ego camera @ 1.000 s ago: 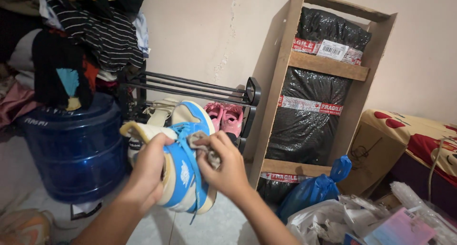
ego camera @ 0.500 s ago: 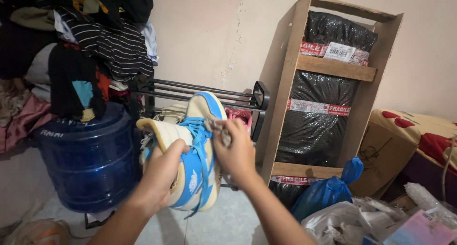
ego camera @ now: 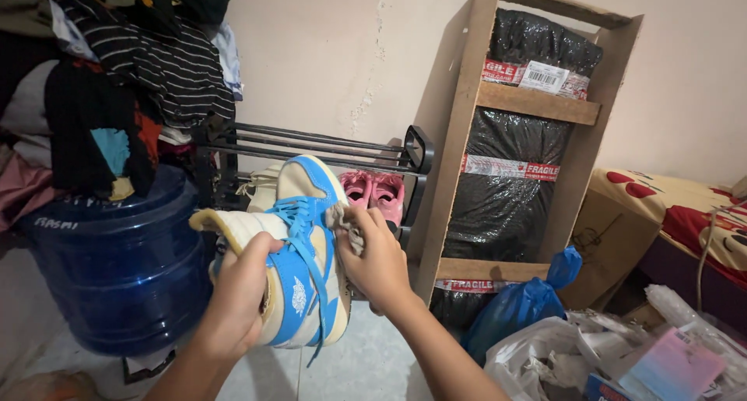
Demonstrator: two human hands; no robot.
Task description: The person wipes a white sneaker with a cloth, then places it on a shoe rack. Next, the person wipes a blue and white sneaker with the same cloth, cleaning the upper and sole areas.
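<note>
My left hand (ego camera: 233, 300) grips a blue and cream high-top sneaker (ego camera: 299, 237) by its heel side, toe pointing up and away. Blue laces hang down its front. My right hand (ego camera: 380, 261) holds a small crumpled grey-brown cloth (ego camera: 345, 226) and presses it against the sneaker's right side near the laces. Both hands are held out in front of me above the floor.
A black shoe rack (ego camera: 327, 148) with pink shoes (ego camera: 373, 195) stands behind the sneaker. A large blue water jug (ego camera: 117, 261) under piled clothes (ego camera: 117, 66) is at left. A wooden crate (ego camera: 529, 136) holding a black wrapped package leans at right, with a blue bag (ego camera: 521, 304) and plastic bags (ego camera: 615, 354) below.
The view shifted slightly. My right hand with the cloth moved up toward the toe and then back down along the side of the sneaker; the left hand kept its grip.
</note>
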